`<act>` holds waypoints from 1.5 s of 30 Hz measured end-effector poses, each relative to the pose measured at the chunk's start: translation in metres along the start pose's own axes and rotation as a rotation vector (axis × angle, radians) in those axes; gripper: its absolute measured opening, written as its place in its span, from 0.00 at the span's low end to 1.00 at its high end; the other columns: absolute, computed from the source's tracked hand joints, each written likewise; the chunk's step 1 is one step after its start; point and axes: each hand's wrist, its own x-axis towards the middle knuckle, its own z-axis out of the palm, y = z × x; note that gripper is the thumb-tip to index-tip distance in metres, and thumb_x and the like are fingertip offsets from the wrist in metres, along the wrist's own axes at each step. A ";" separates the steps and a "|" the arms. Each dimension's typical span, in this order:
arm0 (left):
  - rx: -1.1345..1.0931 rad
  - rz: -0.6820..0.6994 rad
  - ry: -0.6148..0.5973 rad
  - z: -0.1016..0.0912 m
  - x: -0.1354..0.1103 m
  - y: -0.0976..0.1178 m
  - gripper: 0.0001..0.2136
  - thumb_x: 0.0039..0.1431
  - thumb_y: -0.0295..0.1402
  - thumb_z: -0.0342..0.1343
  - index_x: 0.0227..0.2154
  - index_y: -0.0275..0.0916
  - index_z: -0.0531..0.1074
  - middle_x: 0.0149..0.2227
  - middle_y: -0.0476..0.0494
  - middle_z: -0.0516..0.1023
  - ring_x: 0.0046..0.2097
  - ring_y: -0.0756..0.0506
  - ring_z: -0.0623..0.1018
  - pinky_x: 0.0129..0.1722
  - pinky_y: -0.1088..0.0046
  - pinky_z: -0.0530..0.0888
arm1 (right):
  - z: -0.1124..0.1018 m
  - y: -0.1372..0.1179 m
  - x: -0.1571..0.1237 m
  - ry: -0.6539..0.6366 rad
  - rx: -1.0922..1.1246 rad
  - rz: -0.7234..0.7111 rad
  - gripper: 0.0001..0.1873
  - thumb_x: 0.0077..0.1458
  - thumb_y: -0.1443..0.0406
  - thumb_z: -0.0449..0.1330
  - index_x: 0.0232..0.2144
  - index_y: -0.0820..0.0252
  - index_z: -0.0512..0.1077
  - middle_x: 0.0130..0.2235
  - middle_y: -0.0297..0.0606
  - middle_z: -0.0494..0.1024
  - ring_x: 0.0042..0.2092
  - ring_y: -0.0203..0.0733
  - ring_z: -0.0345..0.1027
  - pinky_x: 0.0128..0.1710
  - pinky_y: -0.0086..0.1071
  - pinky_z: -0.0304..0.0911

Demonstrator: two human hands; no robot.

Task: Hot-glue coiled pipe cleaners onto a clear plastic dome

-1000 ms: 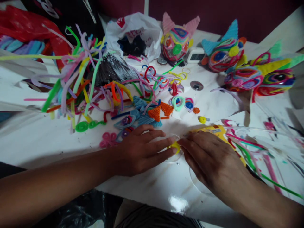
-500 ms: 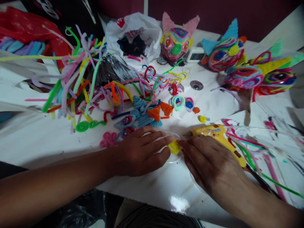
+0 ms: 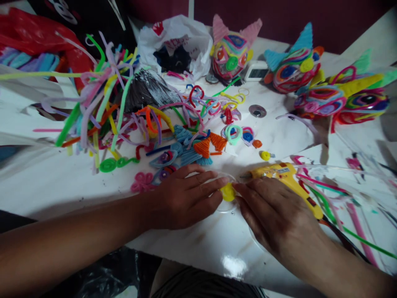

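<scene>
A small yellow pipe-cleaner coil (image 3: 228, 192) lies over a clear round plastic piece (image 3: 223, 208) on the white table. My left hand (image 3: 189, 198) comes in from the left, its fingers bent and its thumb and fingertips against the coil's left side. From the right, my right hand (image 3: 276, 215) has its fingers pressed together on the coil's right edge, with the fingertips partly hidden. Just behind my right hand rests a yellow glue gun (image 3: 288, 178). Another yellow coil (image 3: 265, 155) sits a little farther back.
Loose pipe cleaners (image 3: 105, 95) heap up at the left. Orange pipe-cleaner triangles (image 3: 203, 147) and a pink flower (image 3: 143, 182) lie beyond my left hand. At the back stand a white plastic bag (image 3: 198, 45), a pink-eared decorated head (image 3: 231, 58) and several similar heads.
Both hands stay on the yellow coil in nearly the same place. The view has shifted very slightly; nothing else has visibly moved.
</scene>
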 end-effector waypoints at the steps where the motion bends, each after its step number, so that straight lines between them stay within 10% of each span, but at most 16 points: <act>1: -0.007 -0.016 0.009 0.000 0.000 0.000 0.06 0.63 0.27 0.52 0.41 0.34 0.71 0.52 0.37 0.76 0.56 0.43 0.73 0.54 0.60 0.70 | 0.000 0.000 0.000 0.001 0.006 0.001 0.08 0.57 0.74 0.54 0.34 0.73 0.74 0.32 0.49 0.75 0.35 0.50 0.70 0.26 0.41 0.69; 21: -0.059 -0.195 -0.010 -0.005 0.018 0.008 0.14 0.63 0.40 0.55 0.45 0.34 0.67 0.44 0.42 0.80 0.46 0.47 0.78 0.48 0.66 0.69 | 0.003 0.001 -0.005 0.020 0.059 0.013 0.11 0.57 0.72 0.55 0.39 0.77 0.75 0.34 0.52 0.76 0.36 0.50 0.69 0.32 0.43 0.71; 45: -0.136 -0.318 0.040 0.001 0.009 0.014 0.13 0.61 0.34 0.56 0.47 0.39 0.66 0.50 0.42 0.78 0.50 0.46 0.77 0.50 0.64 0.69 | 0.003 0.002 -0.008 0.031 0.059 0.017 0.11 0.58 0.71 0.57 0.40 0.75 0.74 0.35 0.52 0.76 0.40 0.51 0.69 0.32 0.41 0.70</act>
